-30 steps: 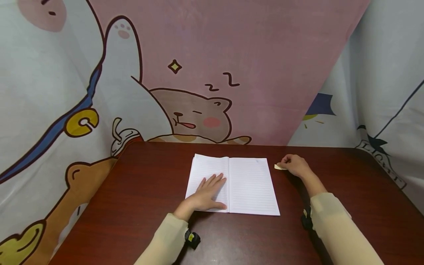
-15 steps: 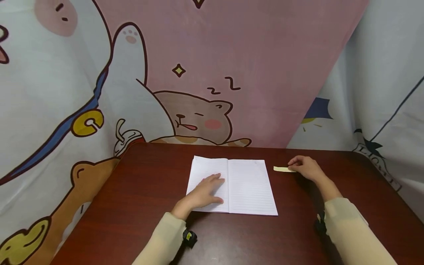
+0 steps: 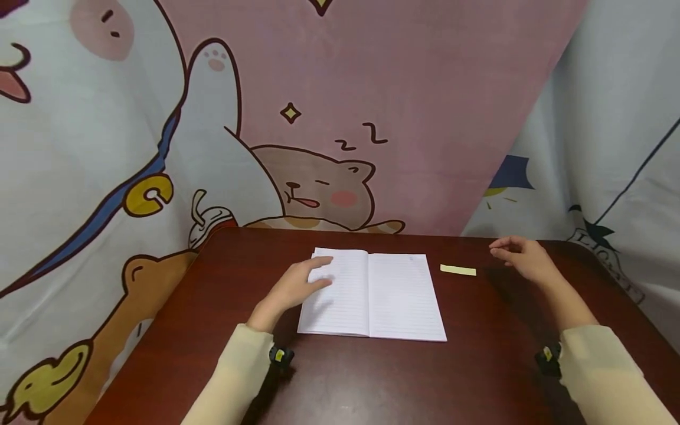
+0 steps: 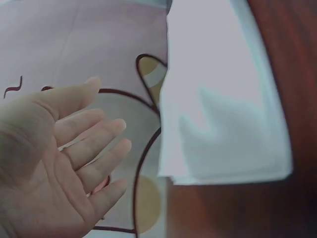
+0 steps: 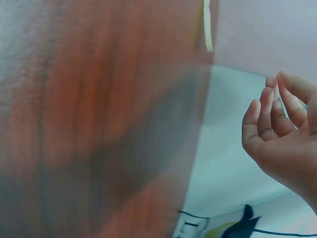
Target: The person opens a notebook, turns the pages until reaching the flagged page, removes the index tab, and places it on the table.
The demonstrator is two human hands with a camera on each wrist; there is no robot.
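An open lined notebook [image 3: 401,301] lies on the dark wooden table, its pages white, with small faint marks at the top right corner. My left hand [image 3: 292,286] hovers over the left page's edge, fingers loosely extended and holding nothing; the left wrist view shows its palm and the notebook [image 4: 223,124] apart from it. Right of the notebook lies a pale yellow paper strip [image 3: 458,270], flat on the table. Beyond the strip's right end, my right hand [image 3: 523,258] is raised above the table with fingers loosely bent and nothing in them. In the right wrist view the strip [image 5: 207,27] shows at the top.
The reddish-brown table [image 3: 372,383] reaches back to a cartoon-printed cloth [image 3: 425,118] hanging behind it. Another light cloth [image 3: 627,147] hangs along the right side. Each wrist wears a small black camera, such as the left one [image 3: 281,356].
My right hand has let go of the yellow strip, leaving it on the table, and moved right and up. My left hand has lifted off the left page and shifted left.
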